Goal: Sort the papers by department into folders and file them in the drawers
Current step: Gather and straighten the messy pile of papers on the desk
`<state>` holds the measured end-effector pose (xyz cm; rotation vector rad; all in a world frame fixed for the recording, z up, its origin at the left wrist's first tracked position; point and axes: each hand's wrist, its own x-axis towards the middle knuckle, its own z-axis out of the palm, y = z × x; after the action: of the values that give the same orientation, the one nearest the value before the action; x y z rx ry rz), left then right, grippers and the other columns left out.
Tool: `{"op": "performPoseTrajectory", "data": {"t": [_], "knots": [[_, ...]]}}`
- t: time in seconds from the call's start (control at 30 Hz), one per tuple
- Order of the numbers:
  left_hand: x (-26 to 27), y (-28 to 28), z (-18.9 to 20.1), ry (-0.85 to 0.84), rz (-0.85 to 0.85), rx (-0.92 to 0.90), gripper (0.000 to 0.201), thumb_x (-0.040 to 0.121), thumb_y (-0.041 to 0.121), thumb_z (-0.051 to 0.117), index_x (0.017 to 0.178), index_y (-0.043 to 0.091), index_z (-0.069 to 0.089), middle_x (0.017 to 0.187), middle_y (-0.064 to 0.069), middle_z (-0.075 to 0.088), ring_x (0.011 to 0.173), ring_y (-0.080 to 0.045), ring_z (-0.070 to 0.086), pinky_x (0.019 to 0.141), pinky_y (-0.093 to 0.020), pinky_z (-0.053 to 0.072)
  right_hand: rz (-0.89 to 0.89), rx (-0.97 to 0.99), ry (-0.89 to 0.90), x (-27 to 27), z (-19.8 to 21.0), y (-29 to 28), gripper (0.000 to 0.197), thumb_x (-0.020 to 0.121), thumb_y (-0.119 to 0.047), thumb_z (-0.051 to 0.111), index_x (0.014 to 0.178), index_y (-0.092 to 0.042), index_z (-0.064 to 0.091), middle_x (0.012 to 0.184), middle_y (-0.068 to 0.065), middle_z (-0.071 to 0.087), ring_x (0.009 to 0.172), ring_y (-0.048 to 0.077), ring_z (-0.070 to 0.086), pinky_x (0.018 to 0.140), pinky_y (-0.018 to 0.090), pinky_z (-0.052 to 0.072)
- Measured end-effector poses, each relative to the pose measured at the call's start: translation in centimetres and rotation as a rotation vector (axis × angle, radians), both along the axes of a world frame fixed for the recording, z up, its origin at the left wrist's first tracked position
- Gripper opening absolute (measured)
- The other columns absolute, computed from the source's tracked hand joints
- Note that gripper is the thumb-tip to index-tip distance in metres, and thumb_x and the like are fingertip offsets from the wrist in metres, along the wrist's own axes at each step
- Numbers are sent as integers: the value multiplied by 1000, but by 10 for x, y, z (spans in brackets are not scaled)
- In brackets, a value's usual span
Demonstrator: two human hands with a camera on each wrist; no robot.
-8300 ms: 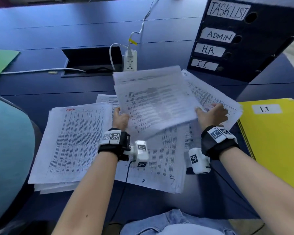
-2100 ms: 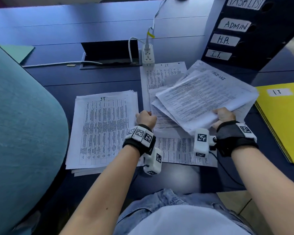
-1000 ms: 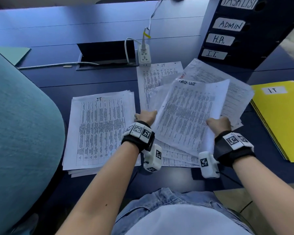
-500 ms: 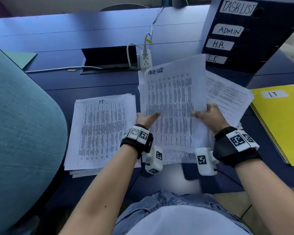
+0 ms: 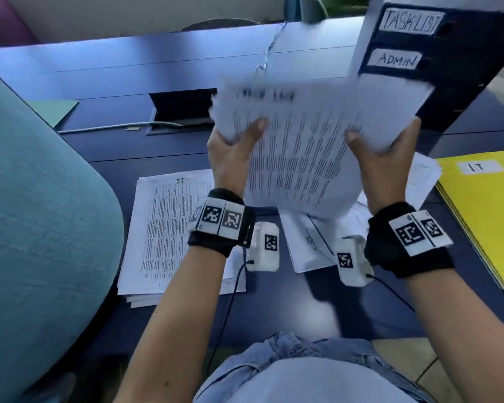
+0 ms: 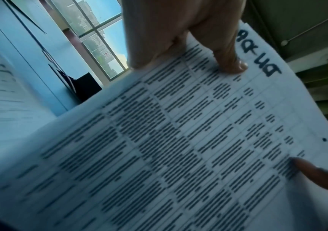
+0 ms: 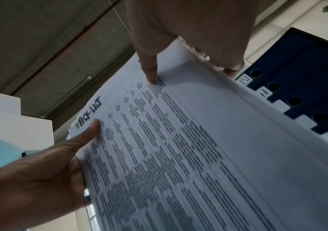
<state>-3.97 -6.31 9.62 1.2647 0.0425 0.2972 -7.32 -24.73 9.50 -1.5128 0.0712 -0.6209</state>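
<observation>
Dark blue desk (image 5: 157, 68) stretched ahead of me, and above it I held a lifted sheaf (image 5: 297, 152) marked task list. My left hand (image 5: 230, 158) gripped its nine o'clock edge, thumb on the print; my right hand (image 5: 381, 164) gripped the three o'clock edge likewise. At eight o'clock lay the sorted IT pile (image 5: 169, 234); loose sheets (image 5: 314, 242) remained under my wrists. The yellow IT folder (image 5: 483, 210) at three o'clock lay closed, and the drawer unit (image 5: 448, 71) at one o'clock showed nothing filed, so I judged the sorting nearly finished, foldering and filing left.
</observation>
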Motion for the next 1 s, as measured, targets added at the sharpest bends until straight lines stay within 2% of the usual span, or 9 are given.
{"op": "performPoseTrajectory", "data": {"t": [0.13, 0.23, 0.33, 0.47, 0.57, 0.67, 0.77, 0.93, 1.0], "knots": [[-1, 2, -21, 126, -20, 129, 46, 71, 12, 77, 108, 2, 53, 92, -3, 67, 88, -13, 66, 76, -25, 54, 30, 11, 112, 4, -22, 4, 31, 86, -7, 62, 102, -16, 37, 100, -5, 53, 86, -3, 57, 80, 17, 49], [-3, 1, -40, 204, -27, 262, 34, 84, 4, 62, 117, -2, 52, 104, -7, 64, 97, -19, 61, 87, -32, 51, 6, -67, 219, 6, -42, 7, 27, 93, -8, 51, 117, -5, 40, 96, -8, 52, 82, -2, 54, 70, 12, 44], [-5, 2, -40, 198, 38, 347, 27, 88, 3, 57, 115, -1, 52, 107, -8, 63, 97, -18, 60, 83, -27, 51, -7, -85, 235, 7, -49, 10, 27, 96, -9, 44, 123, -5, 38, 100, -5, 53, 83, 0, 54, 69, 9, 43], [2, 24, -9, 121, 135, 402, 23, 85, 6, 61, 106, 15, 54, 100, 2, 63, 95, -13, 62, 86, -29, 53, 48, -80, 210, 14, -40, 22, 9, 97, -14, 42, 104, -16, 36, 95, -14, 54, 83, 0, 57, 79, 26, 50], [9, 54, 14, 110, 277, 509, 26, 87, 9, 60, 112, 10, 56, 106, 0, 64, 95, -10, 60, 86, -23, 51, 204, -77, 261, 25, -41, 45, 9, 95, -13, 44, 102, -14, 38, 94, -8, 57, 87, 12, 58, 83, 35, 51], [18, 92, 16, 272, 471, 713, 45, 88, 18, 59, 131, 7, 48, 122, -5, 58, 108, -16, 55, 93, -24, 44, 362, -200, 416, 32, -52, 76, 14, 93, -2, 46, 106, -7, 44, 100, 4, 58, 91, 19, 56, 85, 36, 49], [20, 126, -2, 440, 513, 936, 40, 85, 16, 56, 124, 8, 53, 122, -13, 61, 113, -30, 56, 90, -32, 45, 530, -356, 546, 34, -69, 105, 26, 88, -3, 54, 113, 3, 52, 109, 13, 62, 99, 27, 60, 92, 42, 49], [4, 151, -42, 749, 481, 1089, 35, 87, 5, 43, 122, -1, 44, 124, -24, 53, 114, -40, 51, 91, -42, 42, 643, -553, 734, 27, -95, 139, 28, 85, -11, 64, 108, 4, 58, 110, 17, 64, 100, 28, 61, 85, 36, 51], [-1, 155, -58, 834, 455, 1111, 35, 88, 3, 44, 122, -3, 41, 127, -25, 50, 118, -39, 48, 95, -43, 40, 696, -572, 812, 20, -102, 147, 24, 86, -10, 62, 107, 2, 59, 105, 14, 63, 90, 25, 61, 71, 33, 52]]}}
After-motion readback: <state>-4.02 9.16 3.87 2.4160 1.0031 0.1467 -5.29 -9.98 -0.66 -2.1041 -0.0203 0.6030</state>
